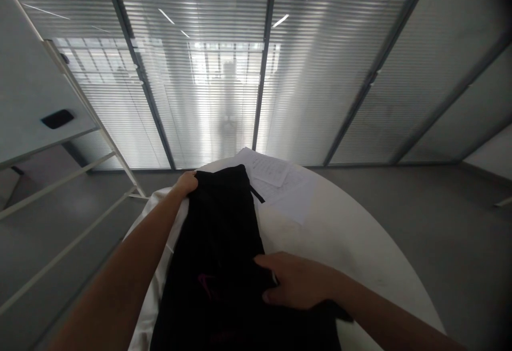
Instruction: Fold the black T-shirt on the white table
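- Head view: left hand (187, 183) pinched the far left corner of the black garment (218, 244), fingers curled over its edge, arm stretched out along the garment's left side.
- Right hand (294, 281) lay flat with fingers spread on the garment's near right side, pressing it down; no pinch seen.
- Hands were well apart, one at the far end and one near the body.
- Black garment lay lengthwise on the white round tabletop (352, 244), its near end running out of frame; small reddish mark near the middle.
- White cloth (154, 265) sat under and left of the garment, hanging over the tabletop's left edge.
- Paper sheets (280, 180) lay just beyond the garment's far end; a thin dark strap crossed onto them.
- Risk, as a judgement: pulling the far corner could drag the white cloth off the edge, or sweep the papers away, since both touch the garment.
- Glass wall with blinds (224, 73) stood behind.
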`<control>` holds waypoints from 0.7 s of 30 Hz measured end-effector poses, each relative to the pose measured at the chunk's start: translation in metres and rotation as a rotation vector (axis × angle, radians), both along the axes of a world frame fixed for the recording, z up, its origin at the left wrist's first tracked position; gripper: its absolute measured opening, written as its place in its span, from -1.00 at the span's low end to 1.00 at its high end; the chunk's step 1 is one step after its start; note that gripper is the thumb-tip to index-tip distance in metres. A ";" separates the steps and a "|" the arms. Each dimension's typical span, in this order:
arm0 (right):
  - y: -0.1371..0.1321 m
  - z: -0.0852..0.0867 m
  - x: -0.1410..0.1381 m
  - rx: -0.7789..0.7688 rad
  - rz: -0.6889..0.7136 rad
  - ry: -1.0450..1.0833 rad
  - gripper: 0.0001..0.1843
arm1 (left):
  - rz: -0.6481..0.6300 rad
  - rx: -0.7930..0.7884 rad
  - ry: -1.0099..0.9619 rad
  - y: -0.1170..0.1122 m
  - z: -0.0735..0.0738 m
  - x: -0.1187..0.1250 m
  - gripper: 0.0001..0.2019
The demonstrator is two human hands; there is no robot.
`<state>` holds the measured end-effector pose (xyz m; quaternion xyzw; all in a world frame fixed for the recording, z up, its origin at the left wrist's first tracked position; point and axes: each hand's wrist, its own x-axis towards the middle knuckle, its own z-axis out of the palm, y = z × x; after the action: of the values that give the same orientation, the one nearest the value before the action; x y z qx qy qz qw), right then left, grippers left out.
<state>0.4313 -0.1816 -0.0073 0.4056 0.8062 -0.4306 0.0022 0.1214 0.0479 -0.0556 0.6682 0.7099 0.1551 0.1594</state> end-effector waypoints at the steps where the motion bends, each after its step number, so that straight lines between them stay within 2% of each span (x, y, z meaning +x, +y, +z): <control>1: -0.009 0.009 0.001 -0.068 0.034 -0.002 -0.63 | 0.001 0.001 0.020 0.000 0.000 0.000 -0.66; 4: -0.032 0.032 -0.006 -0.219 0.116 0.005 -0.60 | 0.037 -0.006 0.065 -0.003 0.004 0.001 -0.61; 6: -0.042 0.039 -0.016 -0.163 0.151 0.054 -0.63 | 0.068 0.014 0.094 -0.011 0.013 0.001 -0.57; 8: -0.051 0.034 -0.033 -0.076 0.180 0.118 -0.67 | 0.097 0.031 0.118 -0.023 0.025 0.000 -0.54; 11: -0.062 0.011 -0.070 -0.066 0.233 0.158 -0.60 | 0.102 -0.063 0.136 -0.054 0.045 -0.002 -0.52; 15: -0.079 -0.027 -0.137 -0.111 0.200 0.108 -0.45 | 0.110 -0.415 0.094 -0.121 0.060 -0.007 -0.35; 17: -0.086 -0.043 -0.166 -0.105 0.178 0.043 -0.27 | 0.133 -0.540 0.027 -0.160 0.060 -0.008 -0.30; 19: -0.093 -0.057 -0.181 -0.088 0.203 0.018 -0.11 | 0.094 -0.582 -0.012 -0.198 0.053 -0.006 -0.31; 21: -0.098 -0.070 -0.174 -0.031 0.293 0.075 -0.15 | -0.033 -0.563 -0.060 -0.229 0.043 -0.003 -0.41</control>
<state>0.2569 -0.2798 -0.0778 0.2673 0.8495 -0.4531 0.0412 0.1183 -0.1815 -0.0121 0.6043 0.7089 -0.0310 0.3622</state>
